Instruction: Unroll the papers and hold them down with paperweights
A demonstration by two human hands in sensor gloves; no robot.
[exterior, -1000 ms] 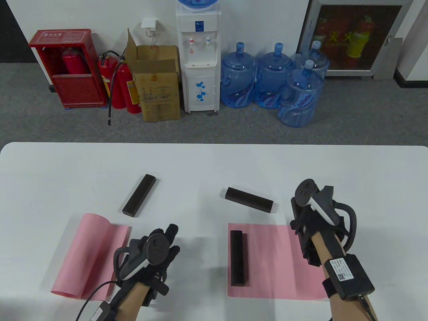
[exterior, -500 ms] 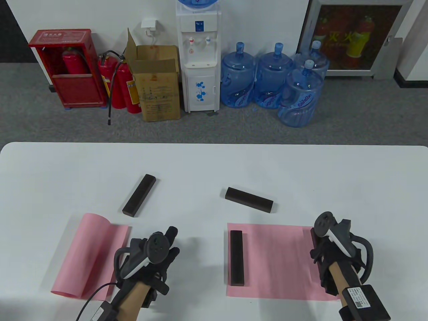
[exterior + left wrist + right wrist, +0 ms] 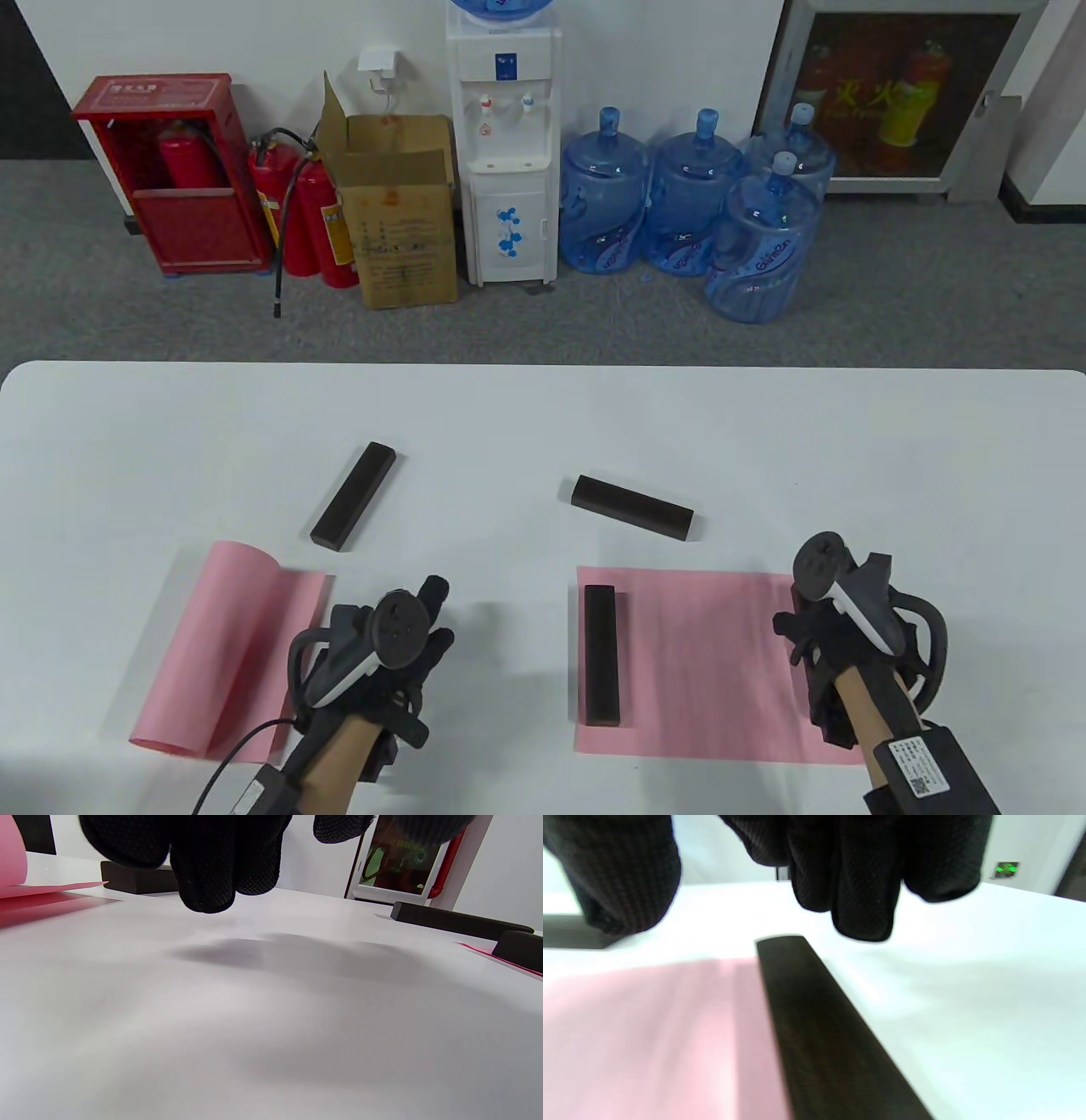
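The right pink paper point(image 3: 696, 662) lies flat, with a dark paperweight point(image 3: 601, 655) on its left edge. My right hand point(image 3: 836, 645) hovers over its right edge. In the right wrist view a second paperweight point(image 3: 823, 1027) lies along that edge of the paper point(image 3: 649, 1035), and my fingers point(image 3: 861, 891) hang spread just above it without touching. The left pink paper point(image 3: 225, 645) is partly unrolled, with a curl on its left side. My left hand point(image 3: 399, 645) is empty and held low over the bare table to the right of that paper, fingers point(image 3: 208, 878) loose.
Two spare paperweights lie farther back on the white table point(image 3: 543, 407): one point(image 3: 354, 495) behind the left paper, one point(image 3: 632, 507) behind the right paper. Both also show in the left wrist view, the first point(image 3: 138, 878) and the second point(image 3: 458, 923).
My right hand moved right and toward me with a paperweight, set it on the right paper's right edge and let go. That paper now lies wider. The left hand barely moved.
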